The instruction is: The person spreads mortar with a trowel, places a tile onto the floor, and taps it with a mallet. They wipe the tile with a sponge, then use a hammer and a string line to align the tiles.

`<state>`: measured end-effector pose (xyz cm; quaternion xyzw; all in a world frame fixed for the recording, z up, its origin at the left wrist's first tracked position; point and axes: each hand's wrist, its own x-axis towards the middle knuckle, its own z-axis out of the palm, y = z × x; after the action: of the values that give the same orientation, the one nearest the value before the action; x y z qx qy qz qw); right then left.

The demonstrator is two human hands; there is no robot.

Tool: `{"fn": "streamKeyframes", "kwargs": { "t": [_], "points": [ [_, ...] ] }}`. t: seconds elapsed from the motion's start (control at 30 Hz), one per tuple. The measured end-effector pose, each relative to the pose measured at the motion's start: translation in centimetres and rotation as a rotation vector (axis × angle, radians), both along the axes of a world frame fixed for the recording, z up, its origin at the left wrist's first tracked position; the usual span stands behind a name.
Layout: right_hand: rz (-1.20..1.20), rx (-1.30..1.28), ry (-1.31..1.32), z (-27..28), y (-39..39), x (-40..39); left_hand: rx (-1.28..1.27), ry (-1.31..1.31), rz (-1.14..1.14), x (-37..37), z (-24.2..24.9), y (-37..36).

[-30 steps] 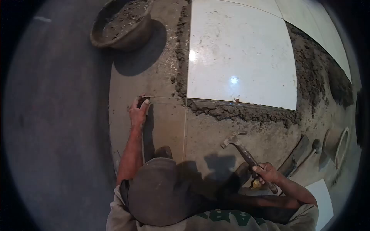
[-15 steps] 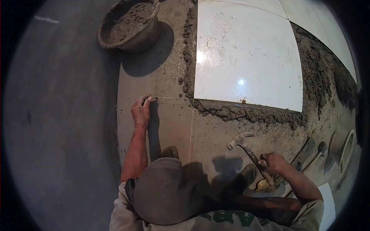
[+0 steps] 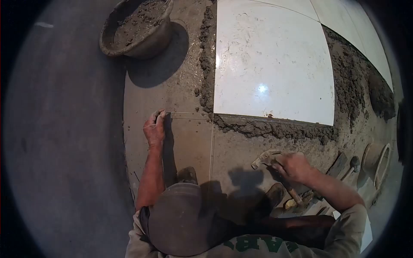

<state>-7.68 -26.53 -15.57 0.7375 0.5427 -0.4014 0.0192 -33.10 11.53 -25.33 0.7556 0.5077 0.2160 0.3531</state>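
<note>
My left hand (image 3: pixel 154 130) is closed in a pinch on a thin string (image 3: pixel 185 112), drawn straight toward the corner of a large white tile (image 3: pixel 275 60). Dark wet mortar (image 3: pixel 258 127) lines the tile's left and lower edges. Below it, my right hand (image 3: pixel 293 167) is closed on a claw hammer (image 3: pixel 260 159) just behind its head. The hammer lies slanted close over the floor, its wooden handle end (image 3: pixel 295 197) pointing down to the right, partly hidden by the hand.
A tub of mortar (image 3: pixel 152 41) stands at the upper left. To the right are a mortar bed (image 3: pixel 350 77), a bucket lying on its side (image 3: pixel 375 161), and a long-handled tool (image 3: pixel 353 165). A second thin line (image 3: pixel 211 150) runs down the floor from the tile corner.
My right hand has slid up the hammer's handle, close to its head. My left hand has shifted slightly down and left, keeping the string pinched. The view has moved a little.
</note>
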Motion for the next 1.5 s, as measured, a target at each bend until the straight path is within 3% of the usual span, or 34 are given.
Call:
{"fn": "streamKeyframes", "kwargs": {
  "t": [0.2, 0.33, 0.57, 0.63, 0.77, 0.93, 1.03, 1.17, 1.27, 1.37, 1.47, 1.5],
  "points": [
    [0.107, 0.702, -0.007, -0.2, 15.9, -4.5, 0.046, 0.022, 0.0, -3.4, -2.6, 0.9],
    [0.023, 0.826, -0.074, -2.8, 27.3, -9.2, 0.102, 0.085, -0.013, -3.7, -1.8, 1.4],
    [0.094, 0.525, -0.114, -5.1, 36.6, -13.3, 0.256, 0.148, -0.127, -3.1, -1.7, 4.5],
    [0.234, 0.299, -0.028, -4.1, 38.3, -13.7, 0.328, 0.124, -0.155, -3.3, -2.9, 5.0],
    [0.112, 0.079, -0.093, -2.7, 40.3, -15.2, 0.453, 0.163, -0.222, -3.0, -5.0, 4.8],
    [0.166, -0.076, -0.043, -3.9, 40.3, -15.8, 0.332, 0.08, -0.263, -3.3, -5.5, 5.1],
    [0.209, -0.15, -0.145, -1.4, 40.3, -16.0, 0.325, 0.135, -0.275, -3.2, -5.9, 4.7],
    [0.08, 0.081, -0.417, -0.1, 39.8, -17.3, 0.41, 0.288, -0.2, -2.9, -5.5, 4.6],
    [0.103, 0.082, -0.282, -1.2, 39.8, -17.0, 0.422, 0.324, -0.181, -2.6, -5.8, 4.5],
    [-0.238, 0.171, -0.042, -3.6, 39.9, -18.3, 0.418, 0.347, -0.168, -2.6, -6.0, 4.4],
    [-0.164, 0.211, -0.158, -4.9, 39.7, -18.2, 0.422, 0.367, -0.172, -2.7, -6.0, 4.4],
    [-0.1, 0.205, -0.08, -5.2, 39.5, -17.6, 0.429, 0.363, -0.167, -2.7, -6.1, 4.4]
  ]
}}
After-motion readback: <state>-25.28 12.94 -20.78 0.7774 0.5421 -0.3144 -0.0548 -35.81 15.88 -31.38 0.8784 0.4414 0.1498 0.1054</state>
